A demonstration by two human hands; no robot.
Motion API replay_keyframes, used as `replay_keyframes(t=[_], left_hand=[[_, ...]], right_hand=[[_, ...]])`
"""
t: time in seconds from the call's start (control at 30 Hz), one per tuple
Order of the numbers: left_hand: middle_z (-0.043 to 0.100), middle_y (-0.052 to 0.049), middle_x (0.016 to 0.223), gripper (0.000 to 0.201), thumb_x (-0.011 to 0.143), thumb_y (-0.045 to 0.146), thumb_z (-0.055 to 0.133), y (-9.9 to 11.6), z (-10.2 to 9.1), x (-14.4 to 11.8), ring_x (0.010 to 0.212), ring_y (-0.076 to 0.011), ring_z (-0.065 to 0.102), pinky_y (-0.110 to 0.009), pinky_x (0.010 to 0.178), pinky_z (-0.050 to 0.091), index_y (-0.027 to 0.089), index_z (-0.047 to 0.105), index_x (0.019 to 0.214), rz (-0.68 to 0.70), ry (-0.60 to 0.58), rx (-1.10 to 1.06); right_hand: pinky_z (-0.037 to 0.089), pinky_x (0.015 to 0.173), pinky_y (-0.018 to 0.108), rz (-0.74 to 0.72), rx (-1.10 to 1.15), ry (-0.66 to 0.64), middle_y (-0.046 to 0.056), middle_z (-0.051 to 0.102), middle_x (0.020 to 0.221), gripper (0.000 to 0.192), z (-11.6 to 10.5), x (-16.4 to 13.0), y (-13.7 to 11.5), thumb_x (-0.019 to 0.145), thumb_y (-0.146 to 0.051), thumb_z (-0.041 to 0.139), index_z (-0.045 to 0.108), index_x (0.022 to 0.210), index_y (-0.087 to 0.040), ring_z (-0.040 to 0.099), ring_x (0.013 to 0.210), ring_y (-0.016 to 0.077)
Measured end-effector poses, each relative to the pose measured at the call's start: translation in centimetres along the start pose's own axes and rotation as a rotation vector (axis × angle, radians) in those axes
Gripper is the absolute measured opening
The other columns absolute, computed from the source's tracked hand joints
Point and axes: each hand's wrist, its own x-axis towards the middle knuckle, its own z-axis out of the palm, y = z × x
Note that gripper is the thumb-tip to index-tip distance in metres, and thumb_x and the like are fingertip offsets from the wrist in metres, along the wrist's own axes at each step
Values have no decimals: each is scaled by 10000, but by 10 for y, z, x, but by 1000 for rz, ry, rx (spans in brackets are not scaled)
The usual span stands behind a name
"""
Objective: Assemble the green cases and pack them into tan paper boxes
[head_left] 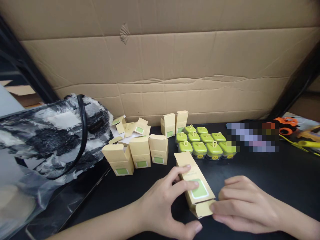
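On black table (pixel 262 173), head view: left hand (pixel 162 203) fingers pinch small tan carton (pixel 196 183) lying flat; right hand (pixel 240 205) fingertips press its end flap (pixel 203 209). Green-lidded jars (pixel 205 141) and standing cartons (pixel 140 151) behind.

Matt tan card carton (pixel 195 185), smooth, on glossy black tabletop (pixel 275 173). Behind carton: shiny green plastic lids (pixel 205 141). Left of carton: fuzzy black-and-white cloth bag (pixel 50 133), clear crinkly plastic film (pixel 20 200). Rough creased corrugated cardboard sheet (pixel 162 66) at back.
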Motion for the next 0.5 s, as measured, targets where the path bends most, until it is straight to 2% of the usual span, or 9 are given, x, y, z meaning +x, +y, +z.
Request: replay_keyframes(t=[0.13, 0.2, 0.33, 0.4, 0.5], left_hand=[[508, -207, 1277, 493, 715, 273, 730, 1, -1, 2, 964, -246, 663, -336, 794, 574, 169, 562, 1167, 13, 31, 11], [524, -194, 1266, 436, 737, 232, 701, 2, -1, 3, 861, -199, 675, -316, 770, 579, 166, 581, 1151, 13, 40, 20], [561, -166, 1206, 371, 765, 150, 632, 2, -2, 4, 900, -193, 668, -289, 784, 574, 167, 594, 1133, 26, 33, 30], [562, -175, 1204, 358, 757, 137, 622, 2, -1, 4, 898, -195, 670, -282, 772, 578, 159, 595, 1113, 35, 44, 59], [612, -161, 1132, 321, 740, 124, 597, 2, 1, 4, 805, -176, 677, -265, 701, 587, 159, 603, 1059, 114, 99, 207]], right_hand=[[406, 497, 274, 125, 74, 30, -48, 676, 629, 73, 2, 2, -2, 967, -249, 489, 500, 1039, -257, 601, 462, 116], [407, 485, 245, 195, 121, 53, -68, 632, 590, 140, 4, 2, -3, 965, -273, 498, 477, 1102, -252, 573, 429, 102], [394, 484, 206, 360, 243, 14, -80, 541, 578, 223, 14, -1, 1, 970, -312, 495, 480, 1189, -268, 532, 451, 93], [387, 480, 197, 468, 395, 8, -77, 522, 603, 273, 20, -3, 5, 940, -403, 538, 481, 1182, -289, 524, 485, 97], [397, 445, 187, 665, 754, 114, -67, 506, 715, 566, 26, -5, 12, 818, -634, 573, 373, 1229, -300, 486, 481, 86]])
